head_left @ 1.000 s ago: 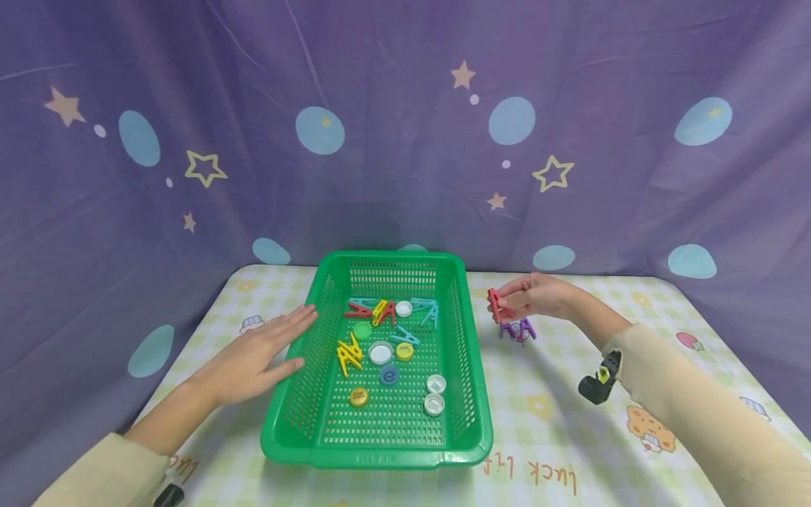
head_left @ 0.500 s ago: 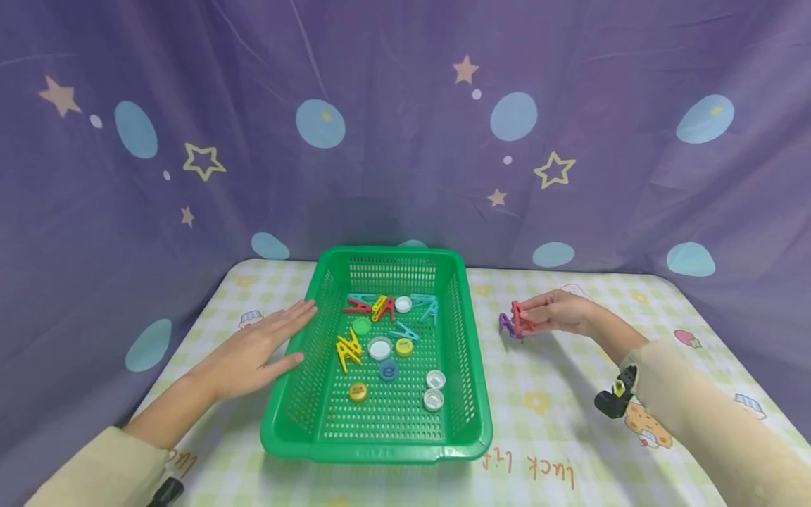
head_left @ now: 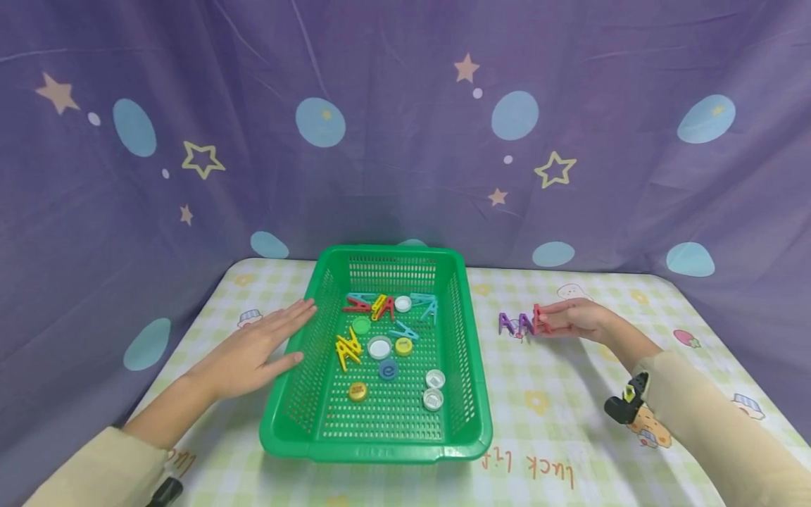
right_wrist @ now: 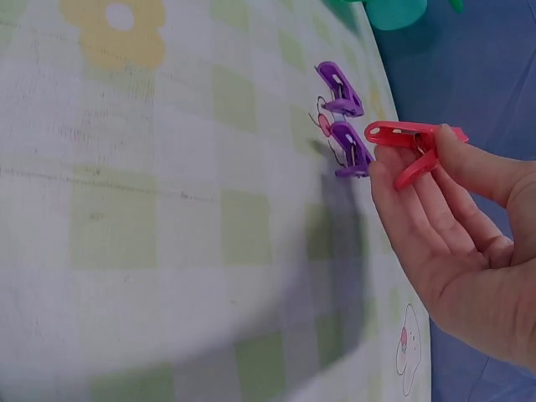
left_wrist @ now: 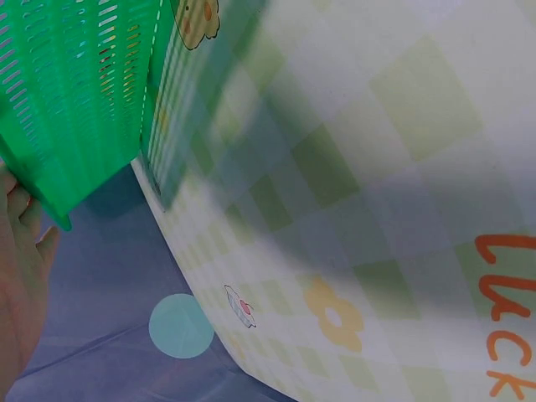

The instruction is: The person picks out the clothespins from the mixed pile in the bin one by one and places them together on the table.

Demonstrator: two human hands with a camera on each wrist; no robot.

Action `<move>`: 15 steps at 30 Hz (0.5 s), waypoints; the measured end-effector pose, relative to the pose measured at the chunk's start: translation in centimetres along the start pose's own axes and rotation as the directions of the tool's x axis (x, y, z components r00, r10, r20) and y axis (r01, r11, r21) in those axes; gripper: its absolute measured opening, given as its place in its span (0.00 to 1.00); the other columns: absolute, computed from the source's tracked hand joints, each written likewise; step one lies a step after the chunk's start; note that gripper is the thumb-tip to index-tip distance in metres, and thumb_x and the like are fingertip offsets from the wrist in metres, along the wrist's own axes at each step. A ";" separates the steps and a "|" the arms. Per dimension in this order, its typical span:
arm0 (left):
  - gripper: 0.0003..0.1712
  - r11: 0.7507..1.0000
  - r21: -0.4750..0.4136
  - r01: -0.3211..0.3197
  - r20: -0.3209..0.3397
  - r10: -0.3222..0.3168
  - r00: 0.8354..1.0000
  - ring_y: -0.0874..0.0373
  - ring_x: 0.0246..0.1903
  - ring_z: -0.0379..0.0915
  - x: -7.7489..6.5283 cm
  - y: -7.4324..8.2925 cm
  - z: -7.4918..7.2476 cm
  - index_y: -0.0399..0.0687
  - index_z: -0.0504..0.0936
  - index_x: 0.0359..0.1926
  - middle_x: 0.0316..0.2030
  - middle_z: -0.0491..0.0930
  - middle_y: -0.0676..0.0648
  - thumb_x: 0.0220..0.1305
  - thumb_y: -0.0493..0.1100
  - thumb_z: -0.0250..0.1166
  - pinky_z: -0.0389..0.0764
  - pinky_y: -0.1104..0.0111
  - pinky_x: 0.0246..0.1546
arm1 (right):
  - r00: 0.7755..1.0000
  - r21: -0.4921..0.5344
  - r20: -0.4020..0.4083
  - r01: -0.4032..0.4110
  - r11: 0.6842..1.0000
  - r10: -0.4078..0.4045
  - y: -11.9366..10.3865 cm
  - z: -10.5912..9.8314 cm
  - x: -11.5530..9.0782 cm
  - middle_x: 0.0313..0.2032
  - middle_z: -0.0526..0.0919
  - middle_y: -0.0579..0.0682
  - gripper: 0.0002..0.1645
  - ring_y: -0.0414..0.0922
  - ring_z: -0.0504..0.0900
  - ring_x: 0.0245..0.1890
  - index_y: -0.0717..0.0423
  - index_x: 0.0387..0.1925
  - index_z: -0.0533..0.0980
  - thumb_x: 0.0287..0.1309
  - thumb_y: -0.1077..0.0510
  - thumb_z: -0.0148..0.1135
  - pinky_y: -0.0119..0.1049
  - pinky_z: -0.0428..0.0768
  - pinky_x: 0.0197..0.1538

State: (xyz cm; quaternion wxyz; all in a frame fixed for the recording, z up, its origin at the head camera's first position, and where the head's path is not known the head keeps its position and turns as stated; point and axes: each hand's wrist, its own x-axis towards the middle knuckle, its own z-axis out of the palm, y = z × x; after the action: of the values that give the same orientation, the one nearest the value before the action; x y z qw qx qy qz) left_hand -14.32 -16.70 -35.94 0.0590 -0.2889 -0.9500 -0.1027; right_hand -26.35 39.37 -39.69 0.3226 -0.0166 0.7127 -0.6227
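Note:
My right hand (head_left: 579, 319) pinches a red clothespin (right_wrist: 410, 138) between thumb and fingers, close over the tablecloth at the right. Just left of it two purple clothespins (head_left: 506, 323) stand in a row on the cloth, legs down. My left hand (head_left: 256, 352) lies with straight fingers against the left rim of the green basket (head_left: 374, 453). Inside the basket are yellow clothespins (head_left: 348, 349), red clothespins (head_left: 357, 305), light blue clothespins (head_left: 405, 332) and several bottle caps, among them a blue cap (head_left: 388, 370) and a gold cap (head_left: 357, 392).
A checked tablecloth (head_left: 538, 436) with printed pictures covers the table. Behind its far edge hangs a purple curtain (head_left: 405, 176) with stars and ovals. The basket's high right wall (head_left: 465, 345) stands between its contents and the purple clothespins.
My right hand has brought the red clothespin down and to the right, past the two purple clothespins, to the end of their row. The left hand stays at the basket rim.

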 end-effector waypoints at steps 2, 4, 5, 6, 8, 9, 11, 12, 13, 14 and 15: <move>0.40 1.000 0.001 0.002 0.000 -0.002 1.000 0.42 0.71 0.57 0.0 0.0 0.0 0.53 0.54 0.75 0.75 0.54 0.45 0.67 0.56 0.58 0.64 0.44 0.66 | 1.000 0.012 -0.005 0.003 1.000 -0.003 0.2 -0.2 0.0 0.37 0.88 0.42 0.19 0.38 0.87 0.40 0.65 0.56 0.75 0.64 0.66 0.56 0.33 0.83 0.51; 0.40 1.000 0.002 -0.001 -0.004 0.001 1.000 0.42 0.71 0.57 0.0 -0.1 0.0 0.53 0.54 0.75 0.75 0.54 0.45 0.67 0.56 0.58 0.64 0.44 0.66 | 1.000 0.034 -0.026 -0.001 0.999 0.001 0.3 -0.4 0.0 0.35 0.88 0.41 0.13 0.37 0.86 0.39 0.56 0.46 0.81 0.63 0.67 0.56 0.31 0.83 0.50; 0.40 1.000 0.002 -0.002 -0.006 0.002 1.000 0.42 0.71 0.57 0.0 -0.1 0.1 0.53 0.54 0.75 0.75 0.54 0.45 0.67 0.56 0.58 0.64 0.44 0.66 | 0.999 0.050 -0.035 -0.004 0.999 0.006 0.4 -0.4 0.1 0.35 0.88 0.42 0.12 0.37 0.86 0.39 0.54 0.42 0.83 0.63 0.67 0.56 0.31 0.84 0.49; 0.40 1.000 0.003 -0.004 -0.007 0.004 1.000 0.42 0.71 0.57 0.0 -0.1 0.1 0.53 0.54 0.75 0.75 0.54 0.45 0.67 0.56 0.57 0.64 0.44 0.66 | 0.999 0.065 -0.046 -0.008 0.998 0.010 0.5 -0.5 0.1 0.34 0.88 0.42 0.12 0.37 0.86 0.38 0.53 0.39 0.83 0.63 0.67 0.56 0.30 0.84 0.48; 0.40 1.000 0.001 -0.006 -0.011 0.006 1.000 0.42 0.71 0.57 0.0 -0.1 0.1 0.53 0.54 0.75 0.75 0.54 0.44 0.67 0.56 0.57 0.64 0.44 0.66 | 0.998 0.080 -0.061 -0.010 0.997 0.015 0.7 -0.5 0.2 0.33 0.88 0.42 0.12 0.37 0.86 0.37 0.52 0.34 0.83 0.63 0.69 0.56 0.29 0.84 0.46; 0.40 1.000 0.000 -0.007 -0.011 0.007 1.000 0.42 0.71 0.57 0.0 -0.1 0.2 0.53 0.54 0.75 0.75 0.54 0.44 0.67 0.56 0.57 0.64 0.44 0.66 | 0.997 0.088 -0.076 -0.014 0.996 0.021 0.7 -0.4 0.2 0.33 0.88 0.42 0.12 0.37 0.86 0.36 0.52 0.33 0.83 0.62 0.69 0.56 0.28 0.84 0.45; 0.40 1.000 -0.001 -0.005 -0.012 0.005 1.000 0.42 0.71 0.57 -0.1 -0.1 0.2 0.53 0.54 0.75 0.75 0.54 0.45 0.67 0.56 0.57 0.64 0.44 0.66 | 0.995 0.098 -0.097 -0.014 0.995 0.023 0.9 -0.4 0.3 0.32 0.88 0.42 0.11 0.37 0.86 0.35 0.55 0.33 0.83 0.61 0.70 0.57 0.28 0.84 0.44; 0.40 1.000 -0.002 -0.004 -0.012 0.004 1.000 0.42 0.71 0.57 0.0 -0.1 0.2 0.53 0.54 0.75 0.75 0.54 0.45 0.67 0.56 0.57 0.64 0.44 0.66 | 0.994 0.095 -0.107 -0.010 0.995 0.021 0.9 -0.3 0.3 0.31 0.88 0.42 0.10 0.38 0.86 0.35 0.57 0.34 0.82 0.61 0.70 0.57 0.28 0.84 0.44; 0.40 1.000 -0.003 -0.003 -0.012 0.003 1.000 0.42 0.71 0.57 0.0 -0.1 0.2 0.53 0.54 0.75 0.75 0.54 0.45 0.67 0.56 0.58 0.64 0.44 0.66 | 0.993 0.093 -0.116 -0.007 0.996 0.018 0.9 -0.3 0.4 0.31 0.88 0.42 0.09 0.38 0.87 0.35 0.59 0.36 0.82 0.61 0.70 0.58 0.28 0.84 0.44; 0.40 1.000 -0.003 -0.002 -0.012 0.002 1.000 0.42 0.71 0.57 0.0 -0.1 0.2 0.53 0.54 0.75 0.75 0.54 0.45 0.67 0.56 0.58 0.64 0.44 0.66 | 0.991 0.094 -0.133 -0.005 0.996 0.017 1.0 -0.2 0.4 0.31 0.88 0.42 0.08 0.38 0.87 0.34 0.61 0.38 0.82 0.60 0.70 0.59 0.29 0.85 0.43; 0.40 1.000 -0.004 -0.002 -0.013 0.002 1.000 0.42 0.71 0.57 0.0 0.0 0.1 0.53 0.54 0.75 0.75 0.54 0.45 0.67 0.56 0.58 0.64 0.44 0.66 | 0.988 0.082 -0.155 -0.004 0.997 0.017 1.0 -0.2 0.5 0.30 0.88 0.41 0.08 0.38 0.87 0.33 0.63 0.40 0.81 0.59 0.70 0.60 0.29 0.85 0.43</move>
State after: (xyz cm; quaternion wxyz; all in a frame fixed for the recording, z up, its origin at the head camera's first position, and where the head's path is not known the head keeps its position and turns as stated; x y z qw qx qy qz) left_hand -14.32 -16.73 -36.08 0.0646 -0.2893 -0.9491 -0.1066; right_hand -26.43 39.54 -40.81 0.2696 0.0490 0.7097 -0.6491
